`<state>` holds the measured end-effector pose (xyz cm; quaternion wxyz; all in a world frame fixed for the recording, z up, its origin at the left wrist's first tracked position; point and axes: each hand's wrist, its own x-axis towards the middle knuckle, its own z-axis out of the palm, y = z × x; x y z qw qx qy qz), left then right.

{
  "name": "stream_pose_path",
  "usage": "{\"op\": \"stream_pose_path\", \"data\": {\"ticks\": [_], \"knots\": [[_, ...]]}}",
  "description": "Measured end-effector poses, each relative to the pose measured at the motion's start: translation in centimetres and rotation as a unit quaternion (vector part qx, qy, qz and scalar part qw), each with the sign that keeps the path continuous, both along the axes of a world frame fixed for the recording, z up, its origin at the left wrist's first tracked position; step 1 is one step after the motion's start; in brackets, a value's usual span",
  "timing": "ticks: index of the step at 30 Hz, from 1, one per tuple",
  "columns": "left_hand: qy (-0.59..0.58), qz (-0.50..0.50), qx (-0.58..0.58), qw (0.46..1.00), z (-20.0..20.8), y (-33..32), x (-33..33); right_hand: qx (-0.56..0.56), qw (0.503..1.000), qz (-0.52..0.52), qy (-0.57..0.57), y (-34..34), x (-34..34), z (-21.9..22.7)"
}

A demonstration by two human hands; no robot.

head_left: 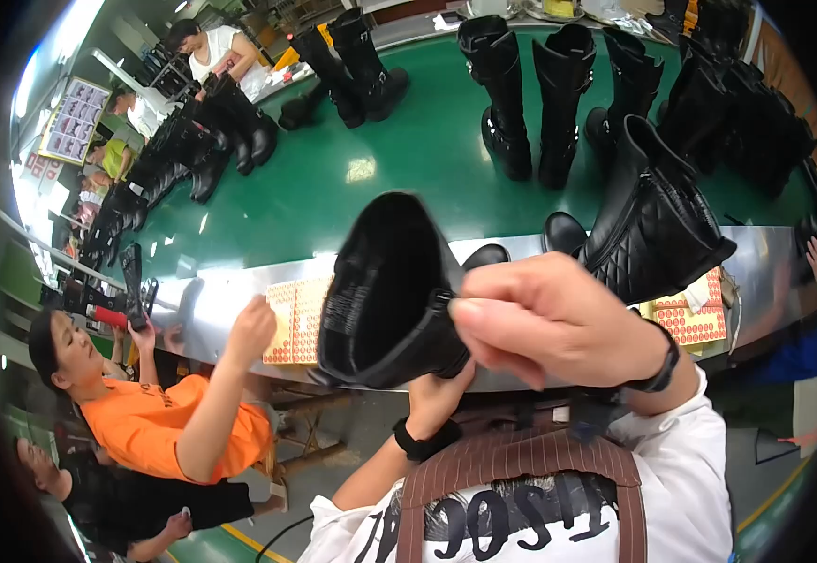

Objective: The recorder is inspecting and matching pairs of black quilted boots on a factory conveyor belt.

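Observation:
A tall black boot (pixel 338 319) is tilted in front of me, its wide opening facing up toward me and its dark lining showing. Below the shaft, my left hand (pixel 441 394) is closed around it, the fingers partly hidden behind the boot. At the right edge of the opening, my right hand (pixel 559 324) is closed in a pinch; what lies between the fingertips is hidden. Beyond my right hand stands another black boot (pixel 648 216) with a quilted side and an open top, on the metal edge strip of the bench.
The green tabletop (pixel 380 159) carries several black boots (pixel 559 103). Sheets of red round stickers (pixel 296 319) lie left of the held boot, with more stickers (pixel 695 319) at right. Close on my left, a co-worker in orange (pixel 183 422) raises an arm. Other people stand farther left.

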<state>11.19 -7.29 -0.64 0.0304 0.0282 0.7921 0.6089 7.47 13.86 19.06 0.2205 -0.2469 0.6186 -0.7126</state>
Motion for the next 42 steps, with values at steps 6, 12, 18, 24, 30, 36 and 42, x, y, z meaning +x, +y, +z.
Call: {"op": "stream_pose_path", "data": {"ticks": [6,12,18,24,30,36,42], "knots": [[0.029,0.032,0.036,0.998,-0.1,0.7,-1.1,0.153,0.950,-0.106,0.252,1.1,2.4,-3.3],[0.071,0.078,0.037,0.994,-0.4,1.6,-3.4,0.619,0.771,-0.144,0.037,8.1,7.5,-9.1],[0.043,0.023,0.069,0.996,1.5,-0.6,-4.9,0.336,0.841,-0.403,0.132,8.9,5.4,-12.9],[0.007,-0.067,0.030,0.997,3.9,-1.4,-5.7,0.200,0.893,-0.402,-0.037,6.9,2.6,-15.8],[-0.145,-0.063,0.383,0.910,4.6,0.0,-3.7,-0.140,0.868,-0.405,-0.249,4.8,4.6,-15.3],[-0.170,-0.158,0.510,0.829,6.2,0.9,-3.3,-0.289,0.893,-0.295,-0.180,4.9,5.0,-14.3],[-0.160,-0.163,0.518,0.824,6.1,1.9,-2.9,-0.331,0.882,-0.277,-0.192,5.1,5.1,-14.7]]}}
